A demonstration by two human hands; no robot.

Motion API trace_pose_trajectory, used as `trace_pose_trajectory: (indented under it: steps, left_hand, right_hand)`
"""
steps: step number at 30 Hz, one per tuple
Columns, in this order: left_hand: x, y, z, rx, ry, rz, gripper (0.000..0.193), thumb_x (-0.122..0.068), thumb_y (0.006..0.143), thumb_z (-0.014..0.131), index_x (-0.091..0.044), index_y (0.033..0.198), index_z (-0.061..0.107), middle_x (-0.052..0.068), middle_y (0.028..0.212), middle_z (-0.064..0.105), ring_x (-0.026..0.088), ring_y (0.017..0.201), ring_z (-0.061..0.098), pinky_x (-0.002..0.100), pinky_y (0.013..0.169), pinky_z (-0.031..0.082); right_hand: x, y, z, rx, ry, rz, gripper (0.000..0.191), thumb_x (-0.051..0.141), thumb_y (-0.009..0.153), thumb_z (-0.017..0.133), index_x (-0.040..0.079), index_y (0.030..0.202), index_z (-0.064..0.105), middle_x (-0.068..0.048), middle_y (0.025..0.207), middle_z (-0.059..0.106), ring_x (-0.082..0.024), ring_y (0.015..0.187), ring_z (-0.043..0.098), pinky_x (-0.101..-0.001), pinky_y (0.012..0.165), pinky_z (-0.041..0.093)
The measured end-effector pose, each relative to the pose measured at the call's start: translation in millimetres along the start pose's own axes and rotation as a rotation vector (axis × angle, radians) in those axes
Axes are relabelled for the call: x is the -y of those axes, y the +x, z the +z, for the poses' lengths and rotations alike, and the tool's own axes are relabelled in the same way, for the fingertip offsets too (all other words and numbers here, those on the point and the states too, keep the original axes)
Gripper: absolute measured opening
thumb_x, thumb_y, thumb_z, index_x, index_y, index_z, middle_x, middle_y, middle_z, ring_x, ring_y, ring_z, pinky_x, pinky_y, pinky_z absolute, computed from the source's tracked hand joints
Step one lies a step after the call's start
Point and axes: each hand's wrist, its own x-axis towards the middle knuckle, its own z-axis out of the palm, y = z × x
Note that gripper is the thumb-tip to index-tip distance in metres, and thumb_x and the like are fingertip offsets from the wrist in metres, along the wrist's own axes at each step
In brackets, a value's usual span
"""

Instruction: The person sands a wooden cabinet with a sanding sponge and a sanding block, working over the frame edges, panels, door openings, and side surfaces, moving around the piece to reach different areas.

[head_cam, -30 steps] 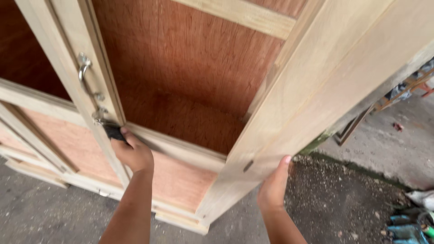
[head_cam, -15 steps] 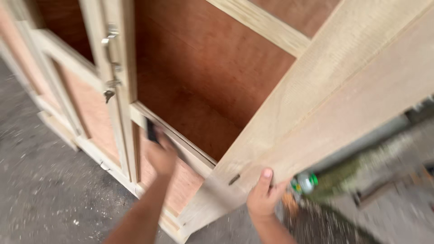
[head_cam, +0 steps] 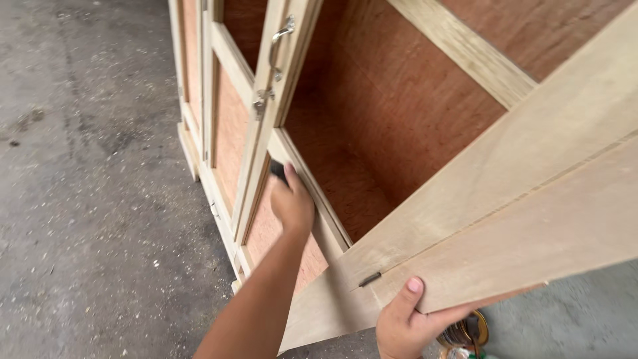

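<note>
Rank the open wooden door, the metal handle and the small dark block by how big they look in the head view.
1. Open wooden door, though nearness to the camera enlarges it.
2. Metal handle.
3. Small dark block, mostly hidden in the left hand, so its place below the handle is unsure.

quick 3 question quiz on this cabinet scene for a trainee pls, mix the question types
1. True or false: the right hand grips the lower edge of the open wooden door, thumb on its face.
2. What does the left hand hold against the cabinet's front rail? A) a small dark object B) a hammer C) a paint roller
3. Fill in: the metal handle is fixed to the upright ___ frame piece above the left hand.

Key:
1. True.
2. A; too little of it shows to tell what it is.
3. Wooden.
</note>
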Motion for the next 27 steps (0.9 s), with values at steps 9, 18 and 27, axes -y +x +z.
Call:
trace_pose_trajectory:
  steps: [9,18,27]
  left_hand:
    - [40.8,-125.6,-18.4,0.01,-0.066,0.433,0.047,-0.038,0.107,0.042,0.0,0.094,0.066,0.015,0.065,0.065,0.026,0.059,0.067,0.044,0.054,0.051]
    - [21.1,-36.2,2.7,-0.028,0.06,0.157,0.059,-0.049,0.105,0.037,-0.005,0.075,0.063,0.014,0.056,0.063,0.03,0.053,0.067,0.048,0.056,0.051]
    - [38.5,-119.0,-12.4,0.009,0.061,0.114,0.055,-0.04,0.106,0.045,0.004,0.082,0.067,0.026,0.064,0.064,0.038,0.06,0.068,0.051,0.058,0.048]
  right_hand:
    - [-14.6,-6.7,-1.7,0.039,-0.03,0.039,0.084,0.031,0.118,0.048,-0.004,0.161,-0.014,-0.038,0.167,0.022,-0.043,0.155,0.045,-0.0444,0.116,0.051]
    - [-5.1,3.8,-1.9,0.046,-0.004,-0.012,0.079,0.029,0.113,0.045,-0.003,0.154,-0.015,-0.041,0.164,0.015,-0.048,0.157,0.033,-0.052,0.123,0.044]
    - [5.8,10.3,-0.2,0.066,0.023,-0.06,0.081,0.027,0.118,0.046,0.0,0.158,-0.019,-0.034,0.17,0.0,-0.041,0.16,0.021,-0.0485,0.131,0.029]
